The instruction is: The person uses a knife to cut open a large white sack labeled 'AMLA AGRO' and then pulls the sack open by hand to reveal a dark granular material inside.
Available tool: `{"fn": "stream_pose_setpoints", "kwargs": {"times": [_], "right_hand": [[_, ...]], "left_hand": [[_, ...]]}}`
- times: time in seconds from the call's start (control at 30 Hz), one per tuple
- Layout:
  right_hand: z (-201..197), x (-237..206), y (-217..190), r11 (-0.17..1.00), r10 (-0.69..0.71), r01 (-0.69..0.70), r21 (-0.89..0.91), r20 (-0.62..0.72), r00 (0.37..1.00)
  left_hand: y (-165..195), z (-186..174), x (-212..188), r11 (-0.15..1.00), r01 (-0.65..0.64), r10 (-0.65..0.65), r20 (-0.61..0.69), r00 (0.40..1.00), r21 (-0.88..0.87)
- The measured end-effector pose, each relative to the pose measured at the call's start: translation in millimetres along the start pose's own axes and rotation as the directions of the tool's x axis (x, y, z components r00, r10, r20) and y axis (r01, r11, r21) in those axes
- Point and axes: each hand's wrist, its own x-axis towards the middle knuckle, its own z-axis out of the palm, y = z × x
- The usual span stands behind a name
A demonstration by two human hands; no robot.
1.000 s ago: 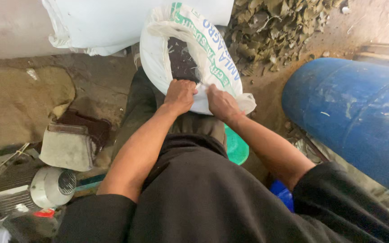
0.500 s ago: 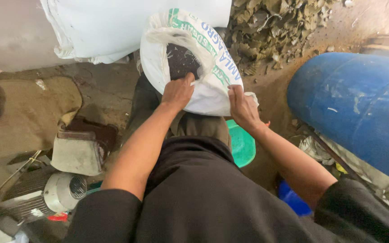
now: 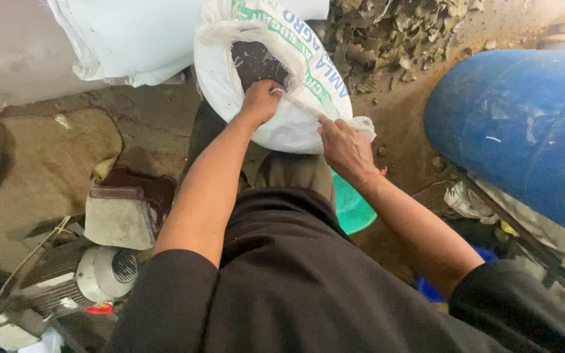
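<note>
A white woven sack point(image 3: 295, 124) with green and blue print stands open in front of my knees, with dark material inside. My left hand point(image 3: 261, 99) grips the near rim of the sack's mouth, fingers curled over the edge. My right hand point(image 3: 346, 149) holds the sack's lower right side, pinching the cloth near a bunched corner. A thin red thread circles my right wrist. My black shirt fills the lower part of the view.
A large blue barrel point(image 3: 524, 131) lies at the right. Dry leaves point(image 3: 400, 33) are heaped behind the sack. A green basin point(image 3: 351, 206) sits under my right arm. A grey motor point(image 3: 93, 274) and block point(image 3: 119, 216) stand at the left; another white sack point(image 3: 132, 39) lies top left.
My left hand has climbed from the sack's lower front to the rim of its mouth. My right hand has slid rightward along the sack's side, and the sack sits closer in view.
</note>
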Motion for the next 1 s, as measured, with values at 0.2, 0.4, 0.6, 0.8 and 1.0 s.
{"fn": "stream_pose_setpoints", "kwargs": {"times": [0.2,0.4,0.6,0.8,1.0], "right_hand": [[7.1,8.9,1.0,0.998,-0.024,0.024,0.061,-0.001,1.0],[10.3,15.6,-5.9,0.997,-0.052,0.052,0.057,-0.004,0.999],[10.3,19.6,-12.7,0.999,-0.032,0.032,0.013,0.009,0.999],[3.1,23.8,-12.2,0.994,-0.107,0.107,-0.007,0.026,0.994],[-1.0,29.7,-20.7,0.997,-0.054,0.059,-0.054,0.097,0.994]], "left_hand": [[0.6,-3.1,-1.0,0.989,0.126,-0.132,-0.073,0.989,-0.079],[-1.8,-5.4,-7.5,0.978,0.152,-0.176,-0.181,0.968,-0.142],[-2.3,-3.7,-14.7,0.992,0.054,-0.075,-0.189,0.979,-0.116],[3.0,-7.2,-21.9,0.995,-0.039,0.017,-0.221,0.975,-0.096],[8.2,-8.8,-25.8,0.992,0.027,-0.049,-0.171,0.984,-0.126]]}}
